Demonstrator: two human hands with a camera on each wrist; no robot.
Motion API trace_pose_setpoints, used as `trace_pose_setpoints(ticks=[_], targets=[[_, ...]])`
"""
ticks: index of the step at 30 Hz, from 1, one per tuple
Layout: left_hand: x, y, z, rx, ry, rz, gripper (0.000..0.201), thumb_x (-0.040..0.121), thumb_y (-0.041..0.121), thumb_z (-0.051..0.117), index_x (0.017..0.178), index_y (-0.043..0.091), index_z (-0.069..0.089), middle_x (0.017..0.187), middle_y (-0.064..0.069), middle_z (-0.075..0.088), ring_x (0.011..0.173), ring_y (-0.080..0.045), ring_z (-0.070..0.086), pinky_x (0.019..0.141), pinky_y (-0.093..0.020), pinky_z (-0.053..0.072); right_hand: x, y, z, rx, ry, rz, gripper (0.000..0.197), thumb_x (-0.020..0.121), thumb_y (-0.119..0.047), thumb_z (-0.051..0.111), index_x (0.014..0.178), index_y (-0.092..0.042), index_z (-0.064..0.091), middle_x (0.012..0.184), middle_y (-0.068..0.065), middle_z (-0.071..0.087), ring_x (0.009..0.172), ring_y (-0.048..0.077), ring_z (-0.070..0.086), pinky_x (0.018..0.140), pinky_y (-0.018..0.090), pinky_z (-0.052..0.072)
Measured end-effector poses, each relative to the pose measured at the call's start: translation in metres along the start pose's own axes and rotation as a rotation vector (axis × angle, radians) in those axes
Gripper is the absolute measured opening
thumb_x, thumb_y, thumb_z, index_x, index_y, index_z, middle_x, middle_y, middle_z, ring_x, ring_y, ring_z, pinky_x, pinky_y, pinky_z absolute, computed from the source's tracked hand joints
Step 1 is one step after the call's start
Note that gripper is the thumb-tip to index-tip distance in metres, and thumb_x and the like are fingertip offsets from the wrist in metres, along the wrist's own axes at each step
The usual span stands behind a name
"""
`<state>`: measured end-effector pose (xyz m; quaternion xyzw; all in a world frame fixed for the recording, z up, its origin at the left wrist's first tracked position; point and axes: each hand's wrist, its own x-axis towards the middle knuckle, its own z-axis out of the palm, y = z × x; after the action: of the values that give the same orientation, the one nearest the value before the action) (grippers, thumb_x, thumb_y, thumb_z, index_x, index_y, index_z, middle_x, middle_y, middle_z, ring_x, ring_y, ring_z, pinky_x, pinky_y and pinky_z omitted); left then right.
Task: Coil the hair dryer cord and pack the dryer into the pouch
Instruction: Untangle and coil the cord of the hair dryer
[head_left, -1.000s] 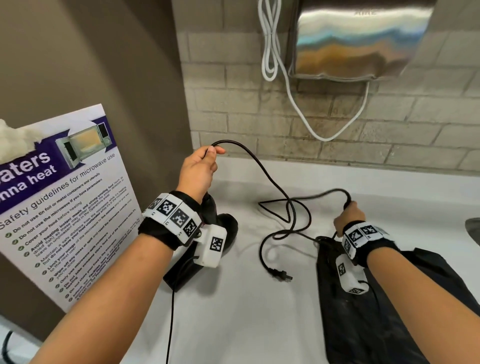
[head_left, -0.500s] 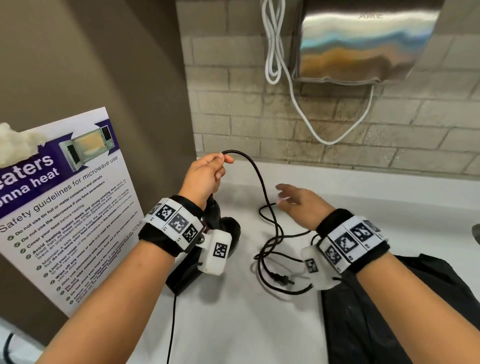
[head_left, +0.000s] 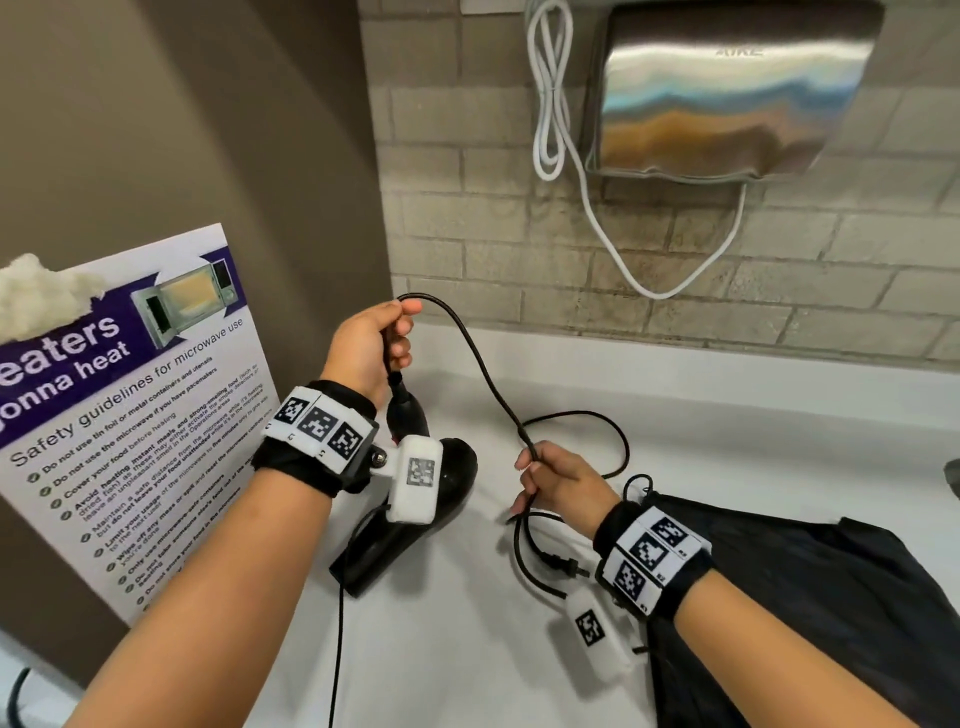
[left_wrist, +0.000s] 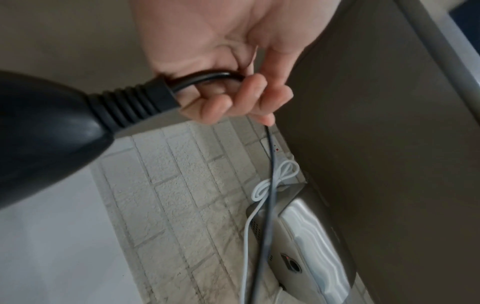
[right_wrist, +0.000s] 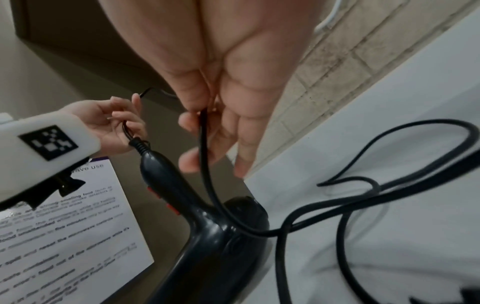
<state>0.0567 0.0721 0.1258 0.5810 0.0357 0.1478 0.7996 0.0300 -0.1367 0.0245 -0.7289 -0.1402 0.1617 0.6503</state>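
Note:
A black hair dryer rests nozzle-down on the white counter, handle pointing up. My left hand pinches the black cord just above the handle's strain relief, with a loop arching over its fingers. The cord runs down to my right hand, which grips it a short way to the right of the dryer. Loose cord loops and the plug lie on the counter below that hand. The black pouch lies flat under my right forearm.
A safety poster leans on the brown wall at left. A steel hand dryer with a white cable hangs on the brick wall behind. A thin black wire trails from my left wrist camera toward the front edge.
My right hand, open and reaching over the cord half a second ago, has closed on the cord near the dryer. My left hand keeps its pinch near the handle.

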Motion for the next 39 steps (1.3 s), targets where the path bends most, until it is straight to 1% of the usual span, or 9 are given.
trace_pose_setpoints(ticks=[5,9,12,16,19,22,25,33,39], targets=[[0.0,0.006,0.0,0.215,-0.056,0.08,0.022,0.092,0.017,0.05,0.071,0.015,0.056,0.041,0.011,0.04,0.034,-0.004,0.027,0.042,-0.021,0.022,0.011,-0.029,-0.015,-0.138,0.33,-0.246,0.029,0.095,-0.003,0.034,0.098,-0.023,0.055,0.063,-0.002,0.041,0.035,0.002,0.038,0.044,0.024,0.045],[-0.002,0.009,0.001,0.096,-0.105,0.021,0.044,0.095,0.033,0.042,0.057,0.015,0.053,0.038,0.008,0.038,0.032,-0.005,0.024,0.042,-0.022,0.018,0.023,-0.057,-0.028,-0.294,0.551,-0.426,0.02,0.093,-0.005,0.04,0.101,-0.022,0.048,0.063,-0.009,0.053,0.054,-0.002,0.05,0.055,0.003,0.039],[-0.005,0.007,0.0,-0.024,-0.17,-0.026,0.061,0.098,0.037,0.032,0.047,0.019,0.061,0.039,0.007,0.041,0.03,-0.006,0.026,0.041,-0.018,0.019,0.031,-0.07,-0.03,-0.293,0.613,-0.453,0.009,0.092,-0.004,0.04,0.091,-0.012,0.042,0.063,-0.008,0.055,0.066,-0.002,0.052,0.06,-0.001,0.036],[-0.01,0.001,0.005,-0.197,-0.241,-0.09,0.068,0.098,0.042,0.021,0.056,0.02,0.07,0.048,0.007,0.057,0.037,-0.011,0.046,0.045,-0.017,0.037,0.042,-0.075,-0.018,-0.306,0.577,-0.38,0.022,0.091,-0.003,0.041,0.075,-0.018,0.042,0.063,-0.003,0.057,0.061,0.01,0.053,0.053,0.006,0.038],[-0.012,-0.004,0.01,-0.281,-0.268,-0.101,0.068,0.098,0.045,0.017,0.069,0.024,0.075,0.076,0.005,0.072,0.066,-0.019,0.069,0.06,-0.028,0.055,0.049,-0.064,-0.002,-0.35,0.49,-0.279,0.02,0.089,-0.001,0.04,0.076,-0.016,0.043,0.073,0.008,0.061,0.062,0.019,0.052,0.049,0.013,0.038],[-0.011,-0.007,0.01,-0.321,-0.294,-0.092,0.059,0.096,0.049,0.014,0.094,0.033,0.071,0.109,0.005,0.069,0.096,-0.031,0.067,0.079,-0.048,0.054,0.047,-0.043,0.017,-0.375,0.365,-0.191,0.006,0.09,-0.006,0.046,0.092,-0.011,0.044,0.084,0.006,0.057,0.058,0.014,0.049,0.038,0.011,0.038],[-0.008,-0.007,0.007,-0.243,-0.271,-0.076,0.049,0.096,0.052,0.009,0.114,0.041,0.053,0.125,0.008,0.057,0.11,-0.036,0.058,0.09,-0.058,0.045,0.037,-0.023,0.03,-0.314,0.202,-0.098,0.025,0.088,-0.007,0.052,0.11,-0.01,0.041,0.084,0.0,0.053,0.058,0.013,0.048,0.039,0.015,0.04],[0.0,-0.006,0.003,-0.043,-0.144,-0.051,0.052,0.095,0.056,0.007,0.111,0.045,0.056,0.125,0.009,0.054,0.121,-0.035,0.048,0.094,-0.058,0.04,0.003,0.014,0.033,0.041,-0.088,0.118,0.021,0.087,0.011,0.043,0.088,-0.01,0.045,0.067,0.004,0.056,0.058,0.011,0.064,0.074,0.027,0.049],[0.004,-0.005,-0.004,-0.018,-0.114,-0.052,0.048,0.096,0.054,0.013,0.107,0.043,0.058,0.116,0.01,0.057,0.118,-0.031,0.051,0.093,-0.055,0.039,-0.02,0.04,0.02,-0.22,-0.035,0.072,0.027,0.089,0.003,0.041,0.077,-0.019,0.051,0.058,-0.002,0.052,0.053,0.008,0.05,0.064,0.023,0.04]])
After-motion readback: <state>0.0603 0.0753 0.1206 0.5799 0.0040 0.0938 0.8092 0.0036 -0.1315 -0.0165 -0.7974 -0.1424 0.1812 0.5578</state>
